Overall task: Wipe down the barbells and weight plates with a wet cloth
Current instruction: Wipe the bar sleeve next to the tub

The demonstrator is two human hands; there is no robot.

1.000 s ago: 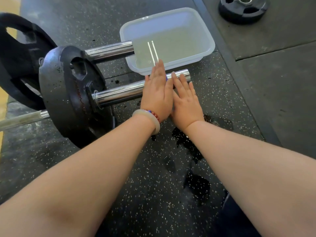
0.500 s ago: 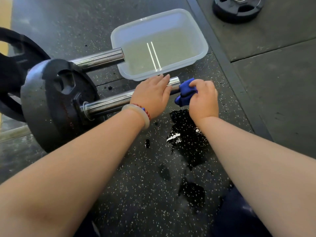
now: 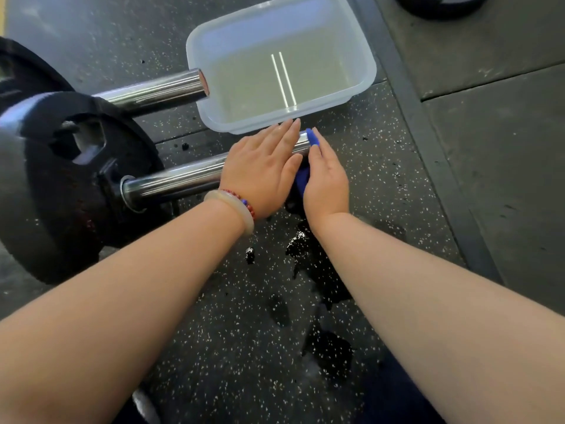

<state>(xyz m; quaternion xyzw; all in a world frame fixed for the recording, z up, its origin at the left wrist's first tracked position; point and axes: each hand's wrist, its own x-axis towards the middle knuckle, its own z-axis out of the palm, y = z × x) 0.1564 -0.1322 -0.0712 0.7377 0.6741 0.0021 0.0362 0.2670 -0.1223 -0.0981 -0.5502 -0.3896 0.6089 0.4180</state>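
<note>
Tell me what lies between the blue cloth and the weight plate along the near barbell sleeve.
The left hand lies flat on the barbell sleeve, between the blue cloth at its end and the weight plate. Nothing else does.

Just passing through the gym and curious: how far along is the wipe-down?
Done: unclear; wet patches on the floor near the water tub suggest a start. In hand: right hand presses the blue cloth to the end of the near barbell sleeve, left hand flat on it. Probably left: far sleeve, big weight plate, loose plate beyond.
</note>
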